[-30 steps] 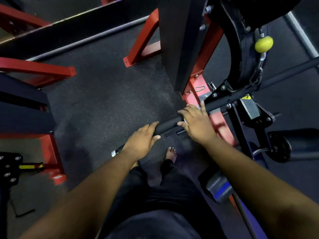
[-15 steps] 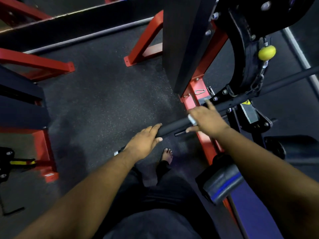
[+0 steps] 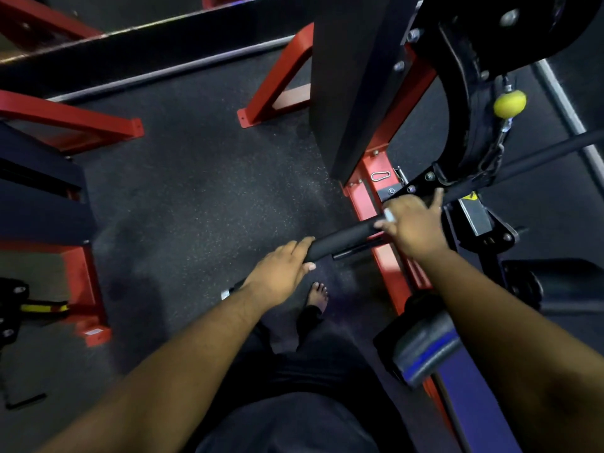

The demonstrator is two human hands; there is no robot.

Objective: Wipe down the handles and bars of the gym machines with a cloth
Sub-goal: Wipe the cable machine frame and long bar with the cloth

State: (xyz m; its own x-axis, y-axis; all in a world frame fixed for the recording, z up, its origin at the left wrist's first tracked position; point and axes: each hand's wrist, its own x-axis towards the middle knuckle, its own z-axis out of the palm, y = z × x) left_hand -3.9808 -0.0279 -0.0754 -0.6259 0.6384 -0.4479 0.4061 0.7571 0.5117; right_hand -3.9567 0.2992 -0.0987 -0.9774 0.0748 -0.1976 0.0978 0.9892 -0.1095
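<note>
my left hand [image 3: 281, 266] grips the black bar [image 3: 346, 238] near its end. at two o'clock from it, my right hand [image 3: 410, 223] presses a pale cloth [image 3: 389, 214] around the same bar.

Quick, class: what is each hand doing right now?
Left hand: grips the long black padded bar.
Right hand: on the same bar; grip cannot be told.
</note>
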